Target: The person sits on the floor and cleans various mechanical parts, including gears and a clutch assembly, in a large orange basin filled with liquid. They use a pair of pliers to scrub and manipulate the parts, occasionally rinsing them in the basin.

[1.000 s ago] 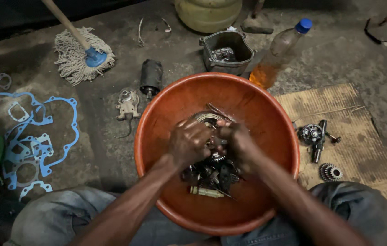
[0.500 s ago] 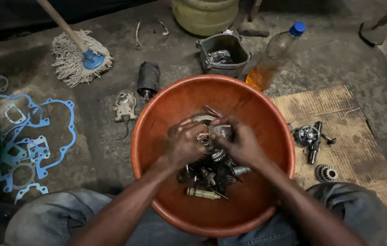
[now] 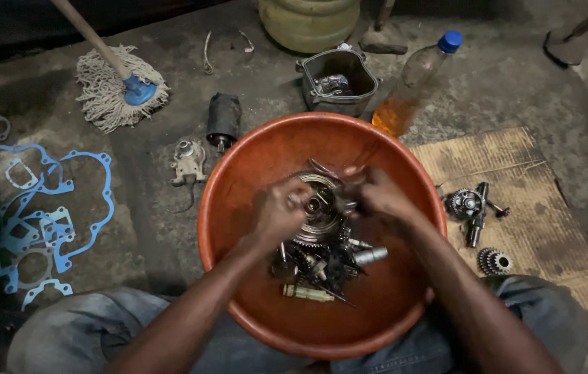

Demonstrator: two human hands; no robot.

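Note:
A large orange plastic basin (image 3: 252, 159) sits on the floor between my knees, holding a pile of oily metal engine parts (image 3: 322, 266): gears, shafts and a brass-coloured pin. My left hand (image 3: 281, 208) grips the left side of a round toothed gear assembly (image 3: 320, 208) lying on top of the pile. My right hand (image 3: 377, 194) is closed over a small metal part at the gear's upper right edge; my fingers hide most of that part.
On cardboard (image 3: 515, 159) at the right lie a geared shaft (image 3: 473, 206) and a small gear (image 3: 493, 261). Beyond the basin stand a metal housing (image 3: 335, 79), a bottle of amber liquid (image 3: 412, 83), a black cylinder (image 3: 223, 119) and a mop (image 3: 117, 86). Blue gaskets (image 3: 51, 208) lie left.
My hands, close together over the pile before, have spread apart. The round gear assembly now shows between them, and my right hand has shifted up and to the right.

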